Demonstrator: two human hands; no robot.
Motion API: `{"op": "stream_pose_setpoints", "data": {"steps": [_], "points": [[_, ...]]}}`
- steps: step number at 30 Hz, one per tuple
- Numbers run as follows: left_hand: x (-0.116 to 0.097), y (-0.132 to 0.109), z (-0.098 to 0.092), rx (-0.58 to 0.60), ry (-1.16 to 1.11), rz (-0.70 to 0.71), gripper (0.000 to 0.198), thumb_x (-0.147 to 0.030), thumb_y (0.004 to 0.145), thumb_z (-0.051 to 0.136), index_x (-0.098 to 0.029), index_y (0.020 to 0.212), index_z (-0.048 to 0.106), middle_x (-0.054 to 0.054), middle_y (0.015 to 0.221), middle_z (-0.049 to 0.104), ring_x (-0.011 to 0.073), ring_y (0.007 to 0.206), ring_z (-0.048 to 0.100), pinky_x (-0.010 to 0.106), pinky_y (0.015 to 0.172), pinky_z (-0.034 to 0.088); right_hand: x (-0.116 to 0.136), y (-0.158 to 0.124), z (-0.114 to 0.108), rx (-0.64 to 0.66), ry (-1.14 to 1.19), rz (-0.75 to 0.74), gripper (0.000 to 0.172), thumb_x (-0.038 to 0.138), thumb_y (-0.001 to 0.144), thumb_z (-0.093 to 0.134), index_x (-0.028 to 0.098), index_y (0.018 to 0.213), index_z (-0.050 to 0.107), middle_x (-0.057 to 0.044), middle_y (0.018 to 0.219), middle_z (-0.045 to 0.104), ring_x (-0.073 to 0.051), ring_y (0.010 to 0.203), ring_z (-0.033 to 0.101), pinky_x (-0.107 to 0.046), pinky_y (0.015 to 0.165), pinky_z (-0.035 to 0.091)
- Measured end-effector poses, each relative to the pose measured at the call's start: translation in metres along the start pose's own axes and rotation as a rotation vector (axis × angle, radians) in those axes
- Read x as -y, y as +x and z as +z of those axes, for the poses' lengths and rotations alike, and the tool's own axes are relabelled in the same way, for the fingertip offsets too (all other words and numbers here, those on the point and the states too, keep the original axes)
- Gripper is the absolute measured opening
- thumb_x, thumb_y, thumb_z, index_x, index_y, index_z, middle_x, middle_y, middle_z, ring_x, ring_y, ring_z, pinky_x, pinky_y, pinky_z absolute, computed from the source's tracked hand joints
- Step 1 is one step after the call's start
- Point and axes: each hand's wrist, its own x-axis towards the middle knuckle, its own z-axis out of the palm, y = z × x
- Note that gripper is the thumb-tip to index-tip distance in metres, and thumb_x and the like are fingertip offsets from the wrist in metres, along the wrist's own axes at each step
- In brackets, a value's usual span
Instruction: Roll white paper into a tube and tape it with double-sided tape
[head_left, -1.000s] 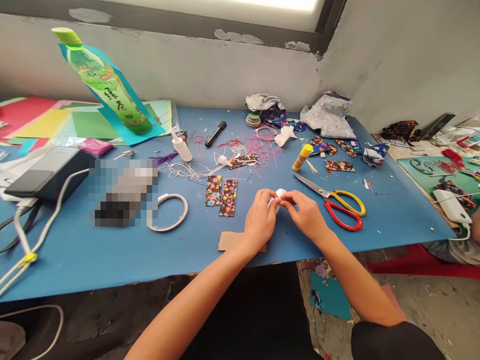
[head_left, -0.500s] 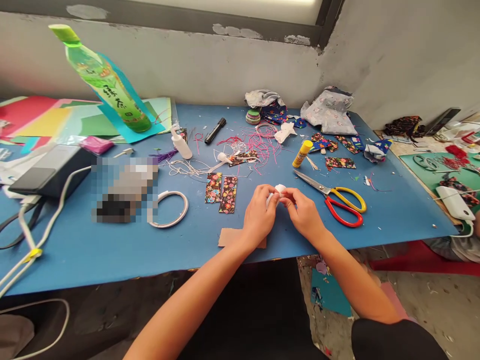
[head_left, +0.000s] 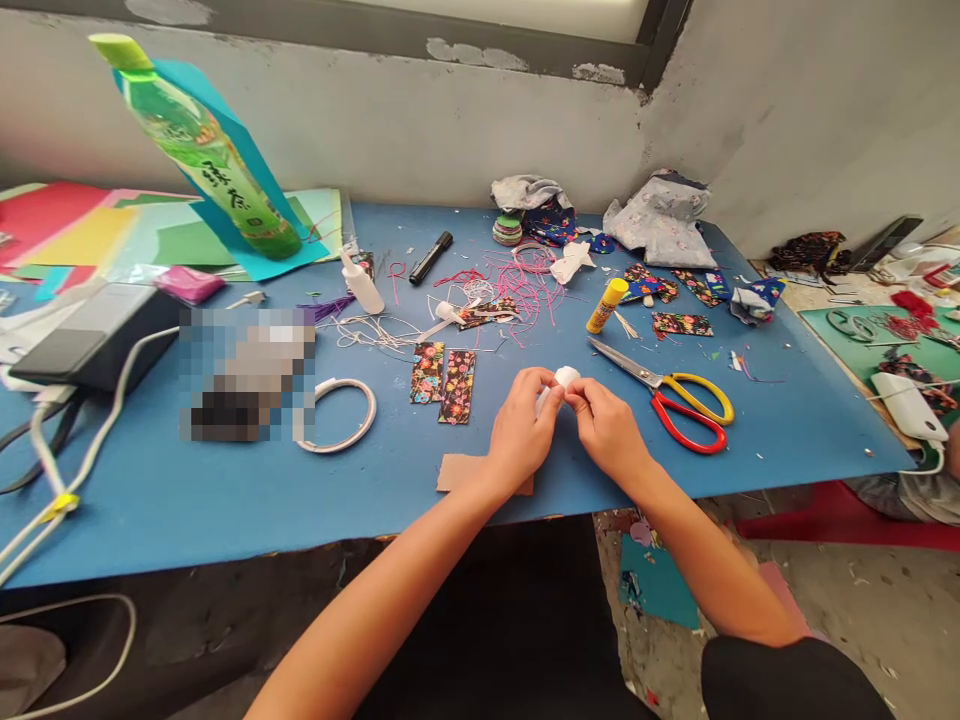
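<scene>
Between my fingertips is a small white rounded piece [head_left: 567,377], mostly covered by the fingers; its kind I cannot make out. My left hand [head_left: 525,420] pinches it from the left, and my right hand [head_left: 606,420] pinches it from the right. Under my left wrist lies a piece of brown cardboard [head_left: 461,472]. Left of the hands are two floral fabric strips [head_left: 456,388] side by side. To the right rest scissors [head_left: 664,385] with one yellow and one red handle. A yellow glue stick [head_left: 607,306] stands beyond my right hand.
A white squeeze bottle [head_left: 363,286], a black marker [head_left: 431,258] and tangled pink and white cords [head_left: 525,290] lie farther back. A white ring [head_left: 337,415] is at left. A green tea bottle [head_left: 217,160] stands on coloured paper. Fabric scraps [head_left: 664,220] sit by the wall.
My fingers have shifted slightly on the white piece, and more of its rounded top shows now. My right hand has moved a little right. The things on the table lie as before.
</scene>
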Motion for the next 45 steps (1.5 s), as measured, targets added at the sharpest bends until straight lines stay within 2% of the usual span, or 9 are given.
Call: {"op": "stream_pose_setpoints", "data": {"steps": [5,10,20,24,27,31,36,40,45], "points": [[0.0009,0.0025,-0.0016,-0.01,-0.018,-0.055,0.009,-0.022,0.093,0.047,-0.02,0.087,0.053,0.003,0.101,0.057,0.0155,0.093,0.056,0.029,0.087,0.043,-0.0003,0.0008,-0.0013,0.041,0.062,-0.016,0.011,0.03,0.091,0.053,0.021,0.096,0.052,-0.002,0.076,0.062,-0.017,0.066,0.059,-0.027,0.061,0.045],[0.0049,0.0048,-0.0009,0.015,-0.079,-0.079,0.011,-0.026,0.093,0.048,-0.02,0.087,0.054,0.002,0.098,0.058,0.0147,0.088,0.057,0.028,0.083,0.044,-0.0011,0.004,-0.0032,0.018,-0.015,-0.137,0.005,0.023,0.093,0.049,0.021,0.094,0.053,-0.003,0.078,0.062,-0.018,0.071,0.059,-0.028,0.067,0.046],[0.0028,-0.0008,0.0053,0.11,-0.176,-0.004,0.021,-0.022,0.09,0.051,-0.018,0.111,0.05,0.008,0.114,0.059,0.0187,0.105,0.057,0.034,0.093,0.044,0.0005,0.0043,-0.0068,-0.097,-0.297,-0.088,0.017,0.019,0.094,0.038,0.021,0.084,0.052,-0.005,0.077,0.061,-0.021,0.07,0.055,-0.031,0.066,0.039],[0.0068,0.0004,0.006,0.042,-0.096,0.182,0.024,-0.015,0.087,0.054,-0.017,0.11,0.05,0.009,0.113,0.056,0.0189,0.108,0.053,0.036,0.097,0.042,0.0012,0.002,-0.0054,-0.103,-0.221,-0.029,0.016,0.022,0.095,0.039,0.022,0.084,0.051,-0.004,0.078,0.063,-0.02,0.068,0.056,-0.03,0.063,0.038],[0.006,0.0015,0.0052,-0.012,-0.055,0.263,0.014,-0.015,0.089,0.054,-0.018,0.102,0.054,0.009,0.111,0.055,0.0188,0.11,0.052,0.036,0.099,0.041,0.0033,0.0021,-0.006,-0.069,-0.081,0.039,0.016,0.025,0.096,0.04,0.022,0.086,0.052,-0.003,0.076,0.062,-0.019,0.067,0.057,-0.028,0.061,0.038],[0.002,0.0013,0.0038,-0.04,-0.022,0.227,0.007,-0.017,0.091,0.052,-0.018,0.096,0.056,0.008,0.109,0.055,0.0181,0.106,0.053,0.034,0.097,0.041,0.0032,0.0034,-0.0078,-0.012,0.04,0.057,0.019,0.029,0.097,0.04,0.022,0.084,0.053,-0.003,0.076,0.062,-0.018,0.069,0.058,-0.028,0.064,0.041],[0.0005,0.0019,0.001,-0.058,0.007,0.161,0.006,-0.015,0.091,0.051,-0.018,0.092,0.056,0.006,0.105,0.056,0.0175,0.102,0.054,0.031,0.094,0.041,-0.0037,0.0034,-0.0058,-0.006,0.191,0.027,0.015,0.032,0.091,0.054,0.022,0.102,0.051,0.0,0.076,0.059,-0.016,0.066,0.057,-0.027,0.064,0.046],[0.0022,0.0029,-0.0006,-0.047,0.023,0.144,0.01,-0.018,0.093,0.047,-0.018,0.087,0.055,0.006,0.102,0.055,0.0176,0.1,0.054,0.031,0.092,0.042,-0.0032,0.0042,-0.0045,-0.004,0.098,-0.085,0.002,0.023,0.091,0.051,0.023,0.091,0.054,-0.002,0.082,0.06,-0.017,0.074,0.059,-0.028,0.071,0.047],[0.0059,0.0017,0.0027,-0.036,-0.028,0.23,0.007,-0.021,0.095,0.044,-0.02,0.096,0.05,0.008,0.106,0.055,0.0182,0.105,0.053,0.034,0.096,0.042,0.005,0.0045,-0.0058,-0.122,-0.046,-0.129,0.012,0.018,0.093,0.043,0.023,0.088,0.053,-0.004,0.083,0.06,-0.019,0.079,0.058,-0.031,0.073,0.046]]}}
